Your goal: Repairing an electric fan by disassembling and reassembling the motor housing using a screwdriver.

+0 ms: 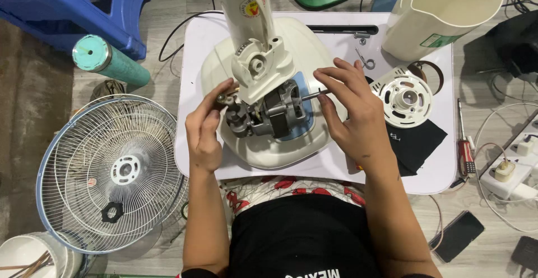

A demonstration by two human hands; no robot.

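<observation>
A bare fan motor (269, 112) with grey metal body hangs from a cream fan neck (255, 42) over the round cream fan base (269, 143) on a white table (437, 166). My left hand (204, 129) pinches the rear end of the motor with thumb and fingers. My right hand (350, 110) holds the thin metal shaft (311, 94) that sticks out of the motor's front, fingers closed around its tip.
A white round motor cover (404, 97) and black cloth (417, 140) lie right of my hand. A cream housing (443, 14) stands at the back right. A wire fan grille (112, 171) lies on the floor left, near a teal cylinder (109, 60). A red screwdriver (465, 146), power strip (507, 174) and phone (457, 236) are at right.
</observation>
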